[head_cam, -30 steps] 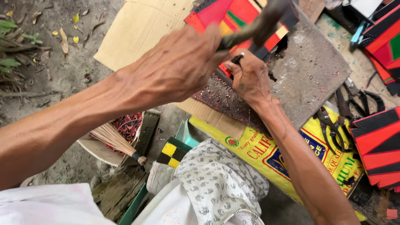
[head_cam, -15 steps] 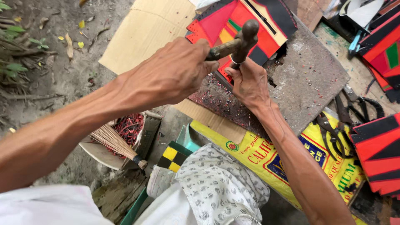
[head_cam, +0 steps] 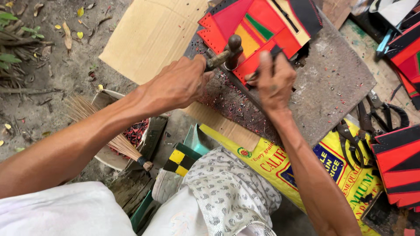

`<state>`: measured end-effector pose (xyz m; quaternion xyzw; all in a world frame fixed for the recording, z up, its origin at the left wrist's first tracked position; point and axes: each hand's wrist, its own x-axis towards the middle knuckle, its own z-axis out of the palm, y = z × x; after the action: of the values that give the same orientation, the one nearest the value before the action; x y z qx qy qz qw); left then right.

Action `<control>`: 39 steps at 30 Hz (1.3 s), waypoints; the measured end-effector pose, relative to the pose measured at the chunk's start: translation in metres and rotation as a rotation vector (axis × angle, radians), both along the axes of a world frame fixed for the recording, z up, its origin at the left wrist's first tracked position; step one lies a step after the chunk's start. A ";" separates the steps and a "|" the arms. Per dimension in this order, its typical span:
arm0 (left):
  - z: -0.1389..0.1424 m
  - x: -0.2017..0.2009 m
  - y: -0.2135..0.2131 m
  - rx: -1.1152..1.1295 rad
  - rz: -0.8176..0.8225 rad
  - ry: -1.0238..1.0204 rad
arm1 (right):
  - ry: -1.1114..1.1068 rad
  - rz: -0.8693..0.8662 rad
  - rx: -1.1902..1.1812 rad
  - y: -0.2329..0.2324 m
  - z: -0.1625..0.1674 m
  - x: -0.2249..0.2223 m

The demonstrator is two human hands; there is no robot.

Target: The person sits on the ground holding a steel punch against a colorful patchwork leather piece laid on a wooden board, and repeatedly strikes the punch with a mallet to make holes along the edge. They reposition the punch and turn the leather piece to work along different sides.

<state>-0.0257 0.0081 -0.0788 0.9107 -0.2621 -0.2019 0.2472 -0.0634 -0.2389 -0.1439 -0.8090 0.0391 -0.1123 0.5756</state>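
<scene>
while my left hand (head_cam: 177,85) is closed tight around the wooden handle of a small hammer (head_cam: 227,53), the hammer's dark head sits just past my knuckles, right at the near edge of the red leather piece (head_cam: 258,28). well to the left of that hand lies bare sandy ground with dry leaves (head_cam: 65,35), and below my left forearm a straw hand broom (head_cam: 109,131) rests across a shallow wooden box (head_cam: 151,135) holding red scraps. beyond my left hand a sheet of tan cardboard (head_cam: 148,35) is spread flat.

between my hands the leather piece, stitched from red, orange, green and black panels, lies on a rough grey stone slab (head_cam: 332,83) sprinkled with tiny punched bits. my right hand (head_cam: 273,81) is just beside the hammer head, fingers curled down and pinching a thin dark punch tool (head_cam: 273,54) upright against the leather; most of the tool is hidden by my fingers.

under my right forearm a yellow printed sack (head_cam: 306,170) is laid out, and my patterned cloth-covered knee (head_cam: 227,192) is nearest to me. to the right of my right hand, pliers (head_cam: 348,140) and black scissors (head_cam: 389,116) lie on the sack, near more red and black striped leather pieces (head_cam: 398,161).
</scene>
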 end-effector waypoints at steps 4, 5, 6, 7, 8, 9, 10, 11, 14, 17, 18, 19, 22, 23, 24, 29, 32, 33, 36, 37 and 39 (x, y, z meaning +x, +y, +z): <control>0.004 0.000 -0.002 -0.037 0.009 -0.041 | -0.235 -0.008 -0.233 -0.002 -0.004 -0.019; 0.006 -0.001 -0.003 -0.053 0.008 -0.048 | -0.182 0.060 -0.295 0.003 -0.004 -0.032; 0.007 -0.003 -0.003 -0.051 0.018 -0.011 | -0.139 0.125 -0.358 0.010 -0.003 -0.044; 0.009 -0.003 -0.004 -0.051 0.022 0.007 | -0.165 0.243 -0.352 0.013 0.002 -0.054; 0.010 -0.003 -0.004 -0.056 0.025 0.016 | -0.199 0.359 -0.353 0.016 0.010 -0.063; 0.011 -0.003 -0.004 -0.050 0.041 0.020 | -0.223 0.482 -0.352 0.017 0.019 -0.070; 0.012 -0.003 -0.003 -0.040 0.059 0.044 | -0.228 0.609 -0.342 0.017 0.030 -0.075; 0.011 -0.004 -0.002 -0.026 0.076 0.074 | -0.228 0.736 -0.323 0.015 0.039 -0.077; 0.005 -0.008 0.000 -0.032 0.134 0.115 | -0.084 0.087 -0.468 -0.044 0.052 -0.012; -0.011 -0.012 0.001 -0.033 0.269 0.185 | -0.254 -0.052 -0.504 -0.109 0.033 0.054; -0.018 -0.015 -0.001 -0.221 0.348 0.237 | -0.202 -0.028 -0.497 -0.123 0.022 0.064; -0.026 -0.019 -0.005 -0.410 0.426 0.289 | -0.150 -0.003 -0.490 -0.134 0.013 0.073; -0.050 -0.021 -0.017 -0.771 0.583 0.340 | 0.141 -0.027 -0.456 -0.140 0.008 0.079; -0.057 -0.018 -0.020 -0.861 0.618 0.334 | 0.129 -0.050 -0.471 -0.138 0.008 0.078; -0.062 -0.014 -0.021 -0.879 0.612 0.296 | 0.115 -0.072 -0.485 -0.136 0.010 0.075; -0.070 0.005 -0.017 -0.698 0.603 0.137 | 0.230 0.057 -0.490 -0.136 0.027 -0.001; -0.069 0.021 -0.024 -0.768 0.523 0.215 | 0.331 0.004 -0.128 -0.133 0.009 -0.079; -0.068 0.027 -0.030 -0.737 0.466 0.177 | 0.371 -0.050 0.050 -0.130 -0.001 -0.101; -0.068 0.048 -0.056 -0.644 0.337 0.088 | 0.388 -0.154 0.243 -0.120 -0.021 -0.145; -0.067 0.059 -0.065 -0.614 0.322 0.070 | 0.337 -0.149 0.296 -0.118 -0.025 -0.149; -0.066 0.075 -0.074 -0.558 0.264 0.037 | 0.234 -0.135 0.402 -0.115 -0.028 -0.150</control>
<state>0.0490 -0.0655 -0.1448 0.8300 -0.1823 -0.1050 0.5165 -0.2130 -0.3542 -0.1715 -0.6812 0.1812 -0.0462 0.7078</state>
